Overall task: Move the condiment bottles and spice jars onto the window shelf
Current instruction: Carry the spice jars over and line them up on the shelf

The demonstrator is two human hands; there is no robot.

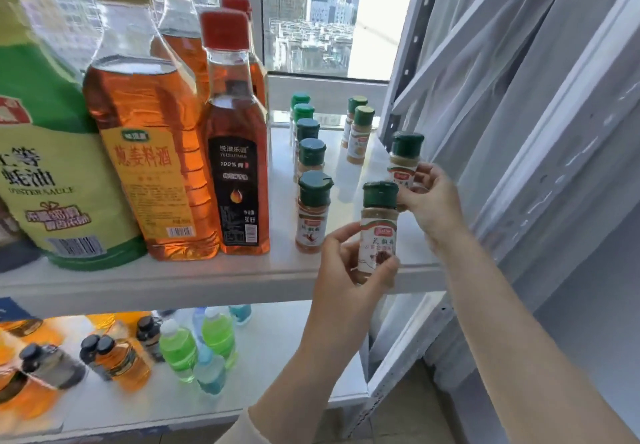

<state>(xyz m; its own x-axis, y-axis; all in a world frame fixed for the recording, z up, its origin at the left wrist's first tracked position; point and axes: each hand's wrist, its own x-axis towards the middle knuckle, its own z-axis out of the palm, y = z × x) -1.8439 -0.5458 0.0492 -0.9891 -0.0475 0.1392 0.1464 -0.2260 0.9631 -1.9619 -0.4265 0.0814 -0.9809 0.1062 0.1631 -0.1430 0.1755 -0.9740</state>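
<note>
A small clear spice jar with a green flip cap (378, 225) is gripped round its lower body by the left hand (346, 267) at the front edge of the pale white shelf board (207, 279). A second green-capped jar (406, 159) is held in the curled fingers of the right hand (434, 199) just behind it. On the board a row of like jars (312, 201) stands beside tall red-capped amber bottles (237, 166) — behind is a window (311, 18) onto city blocks, and a sheer grey curtain (519, 97) hangs at the right.
</note>
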